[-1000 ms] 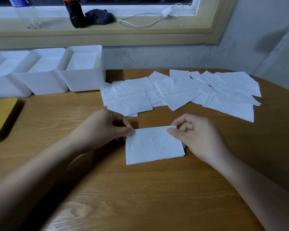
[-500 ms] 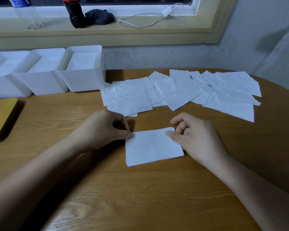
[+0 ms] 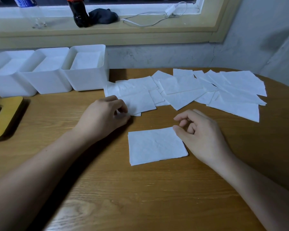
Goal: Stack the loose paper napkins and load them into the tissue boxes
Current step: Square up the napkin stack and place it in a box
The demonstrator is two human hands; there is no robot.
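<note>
A small neat stack of white napkins (image 3: 155,145) lies on the wooden table (image 3: 140,194) in front of me. My right hand (image 3: 202,135) sits at the stack's right edge, thumb on its top right corner, fingers loosely curled and holding nothing. My left hand (image 3: 102,117) is up and to the left, pinching the near corner of a loose napkin (image 3: 137,104). Several more loose napkins (image 3: 223,90) spread across the far side. Three white tissue boxes (image 3: 88,80) stand in a row at the back left, each with napkins inside.
A yellow wooden lid with a slot (image 3: 5,117) lies at the left edge. On the window sill behind stand a dark cola bottle (image 3: 78,12), a clear bottle (image 3: 32,12), a dark cloth (image 3: 103,15) and a white charger cable (image 3: 157,19). A grey wall closes off the right.
My left hand left the stack's left corner and moved up to the loose napkins, taking hold of one. My right hand stayed at the stack's right edge.
</note>
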